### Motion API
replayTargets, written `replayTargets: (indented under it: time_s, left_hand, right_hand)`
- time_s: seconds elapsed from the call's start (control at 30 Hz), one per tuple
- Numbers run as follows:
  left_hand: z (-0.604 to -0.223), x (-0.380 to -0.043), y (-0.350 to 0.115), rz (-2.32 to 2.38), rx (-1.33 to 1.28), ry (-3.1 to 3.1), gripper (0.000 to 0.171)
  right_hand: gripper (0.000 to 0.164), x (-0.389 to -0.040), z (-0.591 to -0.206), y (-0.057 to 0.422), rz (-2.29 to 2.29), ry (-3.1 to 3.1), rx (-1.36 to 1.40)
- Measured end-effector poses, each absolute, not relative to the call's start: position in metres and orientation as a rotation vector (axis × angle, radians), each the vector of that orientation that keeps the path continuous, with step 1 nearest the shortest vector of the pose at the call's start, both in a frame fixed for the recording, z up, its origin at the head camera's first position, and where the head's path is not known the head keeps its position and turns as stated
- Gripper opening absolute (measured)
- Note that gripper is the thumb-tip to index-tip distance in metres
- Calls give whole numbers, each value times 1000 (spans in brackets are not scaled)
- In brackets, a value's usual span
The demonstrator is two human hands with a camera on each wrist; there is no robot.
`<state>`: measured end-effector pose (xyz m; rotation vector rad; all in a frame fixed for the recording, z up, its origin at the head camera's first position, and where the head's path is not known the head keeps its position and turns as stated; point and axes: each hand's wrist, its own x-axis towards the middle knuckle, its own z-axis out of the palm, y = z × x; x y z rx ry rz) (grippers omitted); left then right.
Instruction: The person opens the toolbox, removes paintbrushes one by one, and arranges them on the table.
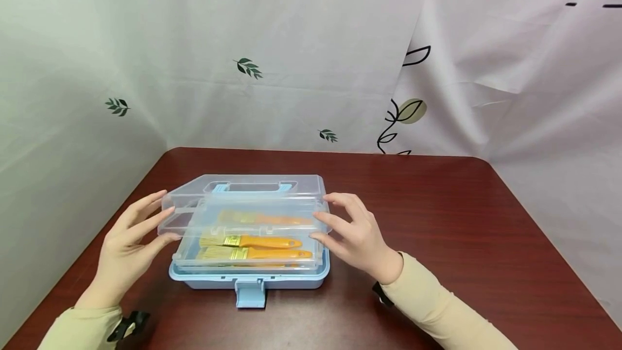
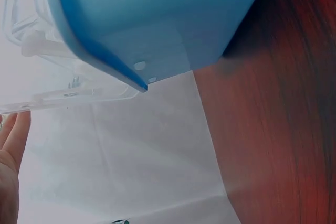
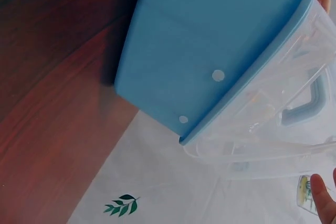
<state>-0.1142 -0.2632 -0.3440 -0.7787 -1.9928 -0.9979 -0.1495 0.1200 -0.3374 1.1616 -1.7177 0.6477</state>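
On the smooth, wood-grained worktop [image 1: 437, 231] stood a blue plastic box [image 1: 206, 284], probably stiff and lightweight, its clear, thin-looking lid [image 1: 243, 205] tilted partly open, likely slick and best taken by both end rims. There the left hand [image 1: 127, 237] and right hand [image 1: 358, 237] each held an end between spread fingers and thumb; beneath lay bristle brushes [image 1: 272, 242] with glossy orange handles, and a blocky latch [image 1: 250, 296] hung at the front.

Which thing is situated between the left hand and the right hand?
The partly raised clear lid of the blue box; the head view shows this.
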Motion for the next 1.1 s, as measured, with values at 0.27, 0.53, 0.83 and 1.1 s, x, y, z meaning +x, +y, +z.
replayTargets:
  time_s: [0.27,0.53,0.83,1.1]
  left_hand:
    - [-339,-123,-266,-1067,-788,-1956,58]
    - [-326,-132,-266,-1001,-666,-2093,50]
    - [-309,-149,-261,-845,-596,-2183,39]
    - [-297,-162,-260,-847,-570,-2282,40]
  right_hand:
    - [30,-158,-332,119,691,-1767,1133]
    - [37,-170,-319,118,754,-1861,1122]
    - [36,-188,-306,120,828,-1896,1113]
    - [33,-200,-297,122,949,-1974,1095]
